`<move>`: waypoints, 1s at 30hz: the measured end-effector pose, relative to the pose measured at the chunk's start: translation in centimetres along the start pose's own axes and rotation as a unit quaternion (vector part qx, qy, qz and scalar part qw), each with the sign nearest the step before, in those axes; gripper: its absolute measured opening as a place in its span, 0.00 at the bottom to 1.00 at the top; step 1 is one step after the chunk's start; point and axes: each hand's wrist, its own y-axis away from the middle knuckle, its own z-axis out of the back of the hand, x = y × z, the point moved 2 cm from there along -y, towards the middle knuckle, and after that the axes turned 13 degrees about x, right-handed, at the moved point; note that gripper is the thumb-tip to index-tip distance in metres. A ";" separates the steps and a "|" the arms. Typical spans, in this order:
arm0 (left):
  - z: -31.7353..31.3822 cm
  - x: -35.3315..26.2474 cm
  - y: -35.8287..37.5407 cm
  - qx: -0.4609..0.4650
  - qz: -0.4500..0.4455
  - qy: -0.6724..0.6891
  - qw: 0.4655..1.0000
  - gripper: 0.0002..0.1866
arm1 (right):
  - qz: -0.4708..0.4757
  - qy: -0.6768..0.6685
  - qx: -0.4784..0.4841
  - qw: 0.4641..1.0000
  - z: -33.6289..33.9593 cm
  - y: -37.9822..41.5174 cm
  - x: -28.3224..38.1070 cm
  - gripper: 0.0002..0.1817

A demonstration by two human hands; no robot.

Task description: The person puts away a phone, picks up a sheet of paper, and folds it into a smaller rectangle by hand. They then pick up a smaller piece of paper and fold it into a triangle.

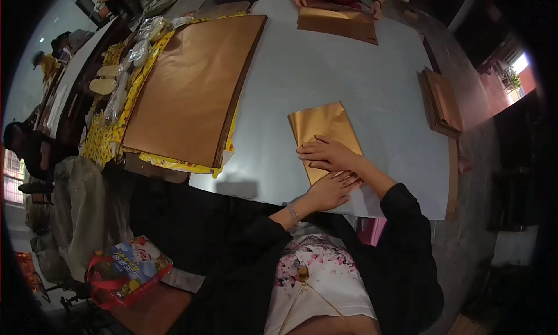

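A folded sheet of gold-brown paper (325, 120) lies on the white-covered table in front of me. My right hand (332, 154) rests flat across the middle of it, fingers stretched to the left. Just below, my left hand (334, 191) lies on the paper's near end, its fingers pointing right and partly tucked by the right wrist. Both palms face down, and the undersides are hidden. To the left is a large stack of brown paper sheets (197, 85) on yellow printed wrapping (145, 67).
Across the table (273, 91), another person's hands hold a brown folded sheet (337, 24). A pile of folded brown paper (440, 102) sits at the right edge. Clear plastic bundles (139, 47) lie beyond the big stack. A colourful bag (131, 268) stands at lower left.
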 end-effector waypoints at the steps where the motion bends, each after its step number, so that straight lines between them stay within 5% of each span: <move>1: 0.1 -0.1 0.0 -0.010 0.001 -0.017 1.000 0.30 | -0.017 0.025 0.003 1.000 0.1 -0.3 -0.1 0.20; 22: 0.9 -0.4 -0.1 0.063 0.022 -0.090 0.994 0.26 | -0.147 -0.005 -0.017 0.989 0.7 -6.5 -4.5 0.25; 30: 1.1 -0.2 0.0 -0.006 -0.001 -0.059 0.998 0.25 | -0.130 0.077 -0.014 0.988 0.1 -3.8 -1.6 0.28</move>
